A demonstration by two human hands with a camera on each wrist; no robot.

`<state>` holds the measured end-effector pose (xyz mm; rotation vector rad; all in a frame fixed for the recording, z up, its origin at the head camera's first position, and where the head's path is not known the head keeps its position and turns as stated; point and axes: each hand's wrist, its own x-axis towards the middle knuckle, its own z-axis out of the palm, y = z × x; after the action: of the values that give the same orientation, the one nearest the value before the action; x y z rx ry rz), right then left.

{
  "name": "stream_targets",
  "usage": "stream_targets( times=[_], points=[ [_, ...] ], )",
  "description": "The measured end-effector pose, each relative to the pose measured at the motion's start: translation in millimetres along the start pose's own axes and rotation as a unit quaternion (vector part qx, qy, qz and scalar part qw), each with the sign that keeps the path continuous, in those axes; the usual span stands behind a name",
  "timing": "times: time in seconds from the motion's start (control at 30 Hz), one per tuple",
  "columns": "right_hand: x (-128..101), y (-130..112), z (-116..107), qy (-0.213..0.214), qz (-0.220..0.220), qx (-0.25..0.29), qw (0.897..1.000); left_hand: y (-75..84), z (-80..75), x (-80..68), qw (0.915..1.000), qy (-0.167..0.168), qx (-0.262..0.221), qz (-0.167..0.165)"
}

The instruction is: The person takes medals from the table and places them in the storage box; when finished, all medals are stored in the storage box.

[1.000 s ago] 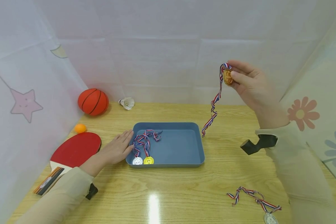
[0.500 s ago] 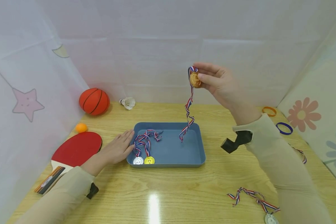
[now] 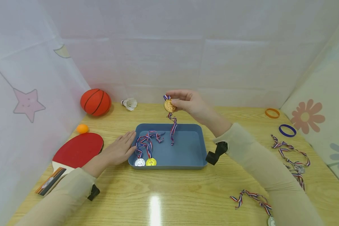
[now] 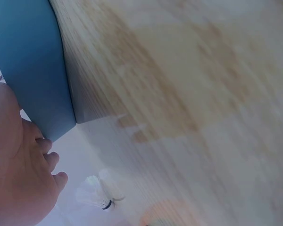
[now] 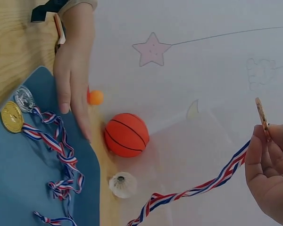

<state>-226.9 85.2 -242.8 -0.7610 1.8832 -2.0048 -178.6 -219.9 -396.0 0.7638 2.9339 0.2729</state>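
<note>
Nearest, on the near right of the bench point(image 3: 169, 188), a spare medal's ribbon point(image 3: 252, 198) lies loose, well apart from both hands. Further in, the tray point(image 3: 198, 147) sits mid-bench with its long axis running left to right. Two medals, one silver point(image 3: 139, 162) and one gold point(image 3: 151, 162), lie side by side at its near left corner, their ribbons trailing toward the far wall.

The left hand point(image 3: 119, 151) rests flat on the bench with straight fingers, its fingertips touching the tray's left rim, holding nothing. A red paddle point(image 3: 76, 151) lies just left of that hand.

The relation that matters is above the tray's far rim. The right hand point(image 3: 190, 103) pinches a bronze medal point(image 3: 169, 105) between thumb and fingers, held up clear of the bench. The medal's ribbon point(image 3: 173, 127) hangs straight down from it, long axis vertical, and its lower end appears to dangle inside the tray, just right of the other ribbons. So the tray floor lies directly below and slightly near of the held medal, and the right hand is the one over it. The right wrist view shows the medal edge-on in the fingertips point(image 5: 262, 141).

Farther back a basketball point(image 3: 95, 102) and shuttlecock point(image 3: 129, 103) sit on the far left; two rings sit far right.
</note>
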Motion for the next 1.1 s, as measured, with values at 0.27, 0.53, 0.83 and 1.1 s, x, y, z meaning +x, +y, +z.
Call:
stream_targets(
  times=[0.27, 0.53, 0.83, 1.1],
  points=[
    [-2, 19, 16, -0.029, 0.009, -0.023, 0.999, 0.6, -0.5, -0.9, 1.0000, 0.001, 0.002, -0.001],
    [-6, 52, 25, -0.065, 0.045, -0.084, 0.993, 1.5, -1.1, -0.8, 1.0000, 0.002, -0.002, -0.002],
    [-20, 108, 27, -0.083, 0.105, -0.178, 0.975, 2.3, -1.3, -0.8, 1.0000, 0.004, -0.001, 0.001],
    [-37, 152, 37, -0.115, 0.115, -0.236, 0.958, 3.7, -1.9, -1.2, 1.0000, 0.003, -0.002, -0.001]
  ],
)
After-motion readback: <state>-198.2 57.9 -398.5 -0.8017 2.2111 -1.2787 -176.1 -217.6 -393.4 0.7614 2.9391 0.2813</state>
